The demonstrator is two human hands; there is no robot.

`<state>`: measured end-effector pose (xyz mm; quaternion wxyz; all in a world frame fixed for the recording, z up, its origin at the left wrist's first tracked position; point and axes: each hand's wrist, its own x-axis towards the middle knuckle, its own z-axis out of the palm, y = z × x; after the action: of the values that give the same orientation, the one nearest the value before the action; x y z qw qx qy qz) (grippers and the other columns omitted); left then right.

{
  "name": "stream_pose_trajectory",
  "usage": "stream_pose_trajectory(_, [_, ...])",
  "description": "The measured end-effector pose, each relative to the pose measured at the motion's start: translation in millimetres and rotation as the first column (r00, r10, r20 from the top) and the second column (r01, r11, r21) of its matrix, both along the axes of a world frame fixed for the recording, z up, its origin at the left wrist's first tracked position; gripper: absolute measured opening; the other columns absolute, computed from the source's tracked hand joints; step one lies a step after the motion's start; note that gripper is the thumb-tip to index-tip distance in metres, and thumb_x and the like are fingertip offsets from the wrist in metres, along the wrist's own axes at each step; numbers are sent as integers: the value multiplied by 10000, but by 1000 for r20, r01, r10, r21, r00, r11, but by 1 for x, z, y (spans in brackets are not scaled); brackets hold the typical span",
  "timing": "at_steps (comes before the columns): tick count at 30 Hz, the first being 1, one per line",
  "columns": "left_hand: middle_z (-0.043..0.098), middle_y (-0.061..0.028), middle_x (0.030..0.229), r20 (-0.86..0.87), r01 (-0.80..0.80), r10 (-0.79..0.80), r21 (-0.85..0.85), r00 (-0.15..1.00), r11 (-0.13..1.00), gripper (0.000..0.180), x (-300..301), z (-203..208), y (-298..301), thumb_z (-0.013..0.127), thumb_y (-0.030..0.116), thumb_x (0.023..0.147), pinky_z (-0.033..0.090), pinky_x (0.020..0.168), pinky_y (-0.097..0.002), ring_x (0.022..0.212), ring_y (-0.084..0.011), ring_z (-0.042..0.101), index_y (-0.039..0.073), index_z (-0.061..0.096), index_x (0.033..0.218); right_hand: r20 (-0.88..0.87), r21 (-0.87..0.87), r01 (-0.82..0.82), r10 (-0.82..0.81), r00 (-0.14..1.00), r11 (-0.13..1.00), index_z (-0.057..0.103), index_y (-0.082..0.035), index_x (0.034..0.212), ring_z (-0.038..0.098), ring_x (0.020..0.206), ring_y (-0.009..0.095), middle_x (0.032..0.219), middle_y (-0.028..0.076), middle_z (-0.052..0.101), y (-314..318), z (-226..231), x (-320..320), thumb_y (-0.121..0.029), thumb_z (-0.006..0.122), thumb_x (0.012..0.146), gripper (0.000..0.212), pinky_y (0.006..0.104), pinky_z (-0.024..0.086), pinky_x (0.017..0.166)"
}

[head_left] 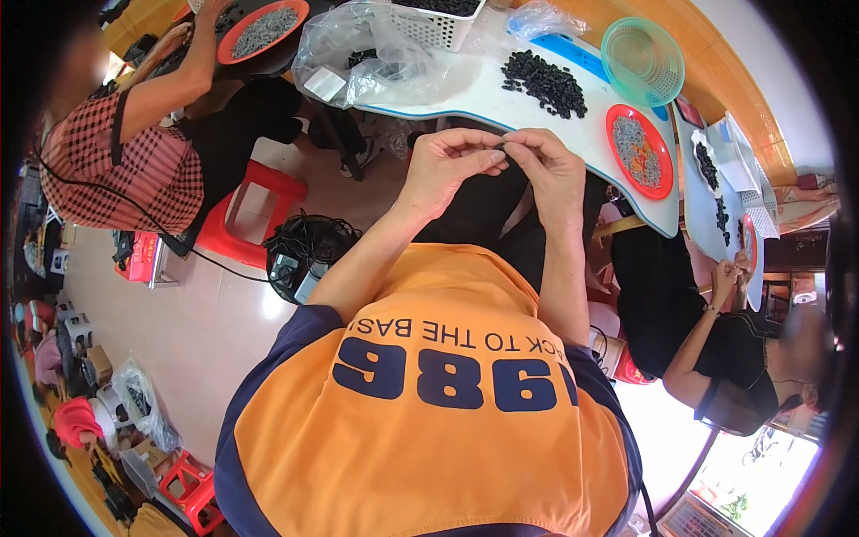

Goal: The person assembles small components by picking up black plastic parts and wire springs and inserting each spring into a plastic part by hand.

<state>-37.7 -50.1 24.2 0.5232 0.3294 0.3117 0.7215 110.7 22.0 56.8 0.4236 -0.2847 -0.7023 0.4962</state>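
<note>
My left hand [456,166] and my right hand [548,170] meet fingertip to fingertip just off the front edge of the white table [483,89]. Both are closed in a pinch on a small black piece [503,147], mostly covered by the fingers, so its exact kind cannot be made out. Beyond them on the tabletop lies a heap of small black parts [544,83]. To the right of the heap, a red plate [667,170] bears small grey metal-looking pieces.
Behind the heap stands a green mesh basket [642,63]. A clear plastic bag [376,63] and a white basket [438,31] of black parts occupy the table's left side. Co-workers sit left, near a red stool [246,215], and right. A black wire basket [309,255] holds devices.
</note>
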Motion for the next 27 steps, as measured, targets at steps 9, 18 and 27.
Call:
stream_pose_trajectory(9, [705,-113,959,58,-60,69,-149,996,987,180,-4,-15,-4,675,-19,873,573,744,-254,813,-152,687,-45,678,1051,182,313,3,-63,981,950,733,-55,1053,649,963,184,1019,81,686,-15,-12,-5,-86,666,885,184,278,512,819])
stream_pose_trajectory(18, [696,-109,945,155,4,17,-133,988,991,204,-5,-32,22,669,-25,875,561,748,-280,819,-175,677,-3,670,1077,332,202,301,-355,874,932,720,-57,1094,657,834,157,899,94,709,95,-67,28,-189,643,919,233,266,491,798])
stream_pose_trajectory(27, [694,-102,946,139,69,-43,-185,989,980,191,-12,-36,54,664,-18,883,564,753,-276,827,-167,679,-11,671,1074,477,573,229,-548,687,787,724,-54,1000,645,832,342,913,152,638,193,-115,27,-159,649,883,174,421,512,744])
